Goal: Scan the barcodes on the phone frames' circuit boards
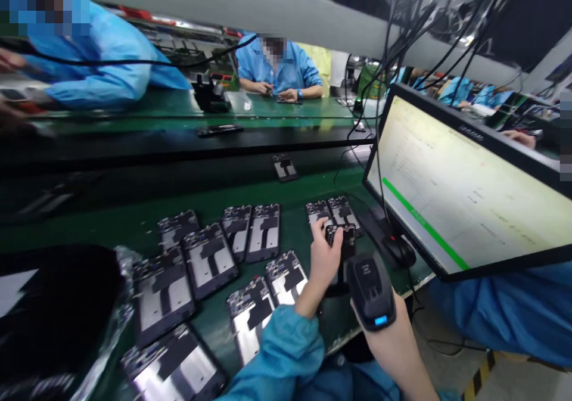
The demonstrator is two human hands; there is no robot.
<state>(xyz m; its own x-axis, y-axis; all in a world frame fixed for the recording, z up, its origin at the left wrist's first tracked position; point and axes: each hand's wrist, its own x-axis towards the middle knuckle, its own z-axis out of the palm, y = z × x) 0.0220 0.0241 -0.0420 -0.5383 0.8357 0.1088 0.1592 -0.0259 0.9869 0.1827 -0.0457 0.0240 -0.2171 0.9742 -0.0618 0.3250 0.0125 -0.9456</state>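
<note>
My left hand [324, 259] grips an opened smartphone [346, 237] by its upper end, thumb and fingers on its edges. Its lower part is hidden behind the scanner. Just right of it, my right hand [383, 340] is wrapped around a black barcode scanner [369, 285] with a small blue light. The scanner's front end is beside the held phone. Two more opened phones [346, 215] lie just beyond my left hand. Several others, such as one opened phone [210, 258] with bare boards and silver plates showing, are spread over the green bench to the left.
A monitor [465, 186] with a green bar stands at the right, a black mouse [397, 251] before it. A black bin with a plastic liner [120, 305] is at the left. Cables hang near the screen. Across the bench, a person in blue [281, 70] handles something small.
</note>
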